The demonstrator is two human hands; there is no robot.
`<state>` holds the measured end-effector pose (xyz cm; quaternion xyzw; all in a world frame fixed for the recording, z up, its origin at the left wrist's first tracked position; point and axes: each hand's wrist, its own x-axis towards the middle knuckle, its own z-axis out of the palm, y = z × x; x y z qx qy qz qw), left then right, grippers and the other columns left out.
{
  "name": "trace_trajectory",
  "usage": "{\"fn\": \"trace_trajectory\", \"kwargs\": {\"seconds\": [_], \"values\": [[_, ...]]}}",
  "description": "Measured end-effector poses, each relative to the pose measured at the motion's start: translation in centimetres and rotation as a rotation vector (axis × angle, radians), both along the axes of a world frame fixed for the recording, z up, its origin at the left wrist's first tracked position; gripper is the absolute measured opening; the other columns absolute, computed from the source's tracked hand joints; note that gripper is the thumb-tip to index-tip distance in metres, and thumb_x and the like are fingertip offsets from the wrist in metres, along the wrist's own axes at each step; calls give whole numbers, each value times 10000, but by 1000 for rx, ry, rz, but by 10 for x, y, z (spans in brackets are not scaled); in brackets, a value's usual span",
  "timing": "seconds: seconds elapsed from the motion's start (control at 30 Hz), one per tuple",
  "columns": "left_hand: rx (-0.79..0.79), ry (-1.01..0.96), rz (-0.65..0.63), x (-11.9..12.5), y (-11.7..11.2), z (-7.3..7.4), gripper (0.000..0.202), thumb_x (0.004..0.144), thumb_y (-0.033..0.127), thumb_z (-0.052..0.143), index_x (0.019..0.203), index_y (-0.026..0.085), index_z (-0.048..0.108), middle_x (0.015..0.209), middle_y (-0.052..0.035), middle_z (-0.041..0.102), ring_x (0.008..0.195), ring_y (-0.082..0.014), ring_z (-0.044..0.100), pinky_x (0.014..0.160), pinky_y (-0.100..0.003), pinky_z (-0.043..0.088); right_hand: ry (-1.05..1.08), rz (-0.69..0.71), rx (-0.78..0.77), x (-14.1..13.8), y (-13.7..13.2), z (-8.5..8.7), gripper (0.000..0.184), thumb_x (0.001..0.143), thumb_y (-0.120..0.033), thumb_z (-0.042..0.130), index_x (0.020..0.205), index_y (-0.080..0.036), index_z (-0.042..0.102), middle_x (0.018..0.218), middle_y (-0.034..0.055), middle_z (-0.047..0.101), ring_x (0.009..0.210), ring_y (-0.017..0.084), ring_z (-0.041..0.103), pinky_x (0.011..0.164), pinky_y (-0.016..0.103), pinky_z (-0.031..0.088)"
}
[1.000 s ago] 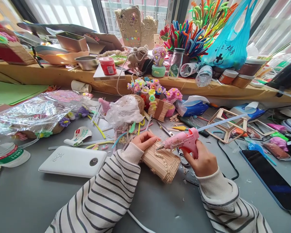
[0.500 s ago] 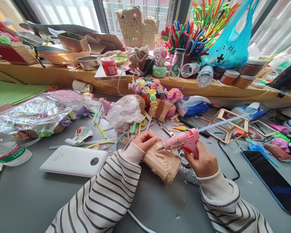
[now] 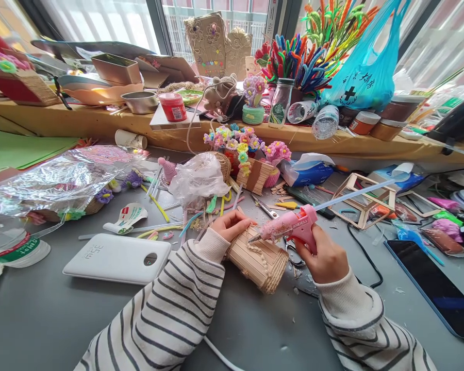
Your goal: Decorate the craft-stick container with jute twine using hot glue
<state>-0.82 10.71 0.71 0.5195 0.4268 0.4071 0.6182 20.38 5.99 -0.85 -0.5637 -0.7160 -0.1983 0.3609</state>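
Note:
In my right hand is a pink hot glue gun, a long clear glue stick jutting from its back. Its metal nozzle points left, right at the upper face of a small craft-stick holder. That holder lies on its side, with twine wound round its near end and a braided cord curving over the sticks. My left hand is closed at its far end, fingertips pinching the edge by the cord. Whether the nozzle touches the cord I cannot tell.
Scissors lie behind the holder, near a crumpled plastic bag. A white power bank is at left, a phone at right. Wooden stick frames stand at back right. Jars and pipe cleaners line the shelf.
Almost nothing differs. Both hands, the glue gun and the holder keep their places; the whole view has shifted very slightly.

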Motion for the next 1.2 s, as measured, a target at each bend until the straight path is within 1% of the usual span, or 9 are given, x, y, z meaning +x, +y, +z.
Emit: {"fn": "trace_trajectory", "kwargs": {"seconds": [0.17,0.3,0.47,0.57,0.73,0.9,1.0,1.13,1.2], "values": [[16,14,-7,-1,1,0,302,621,432,640,662,144,560,786,-44,623,727,-148,537,683,-267,385,3,15,4,2,2,-5,347,820,-412,377,947,-127,529,643,72,608,475,164,535,416,264,374],[16,28,0,-1,1,0,309,618,441,640,670,145,569,781,-43,625,717,-146,538,670,-261,387,11,6,-2,2,1,-4,359,819,-415,378,975,-128,528,671,79,618,487,163,544,420,263,382],[10,25,6,0,1,-2,298,621,433,641,663,146,569,787,-42,629,715,-141,538,663,-254,386,31,-12,-78,-2,-3,3,287,826,-371,380,847,-137,545,547,26,559,412,128,479,390,251,345],[5,18,6,-1,1,-2,292,622,428,641,664,147,572,788,-39,632,718,-141,539,667,-255,385,35,-9,-85,-2,-3,4,289,831,-376,369,816,-145,543,531,19,547,402,124,468,389,251,339],[4,11,9,0,0,0,291,621,425,643,666,145,575,789,-42,638,721,-146,544,678,-265,388,19,-6,-72,-2,-2,2,314,834,-376,365,893,-125,545,615,57,596,461,149,520,424,261,380],[-3,7,10,1,-1,2,306,605,435,651,663,144,577,787,-43,636,724,-150,553,677,-264,396,19,-12,-87,-1,-2,1,290,830,-355,379,866,-127,554,589,49,587,448,142,516,416,252,383],[-9,0,14,1,-1,2,306,599,435,655,661,146,574,784,-41,636,720,-148,552,672,-258,395,19,-13,-85,-1,-2,0,299,830,-365,380,888,-130,556,587,49,589,453,148,527,420,253,391],[-2,-10,6,1,0,1,297,607,425,654,648,146,561,780,-40,631,726,-146,545,679,-261,386,7,9,-43,0,-1,-1,351,836,-384,370,993,-111,526,689,86,629,504,166,563,439,262,406],[7,1,2,0,0,1,297,616,426,646,654,143,563,774,-40,625,723,-144,538,677,-261,379,-6,36,-4,1,0,0,355,841,-381,359,1010,-109,510,699,91,633,520,174,572,432,261,400]]}}
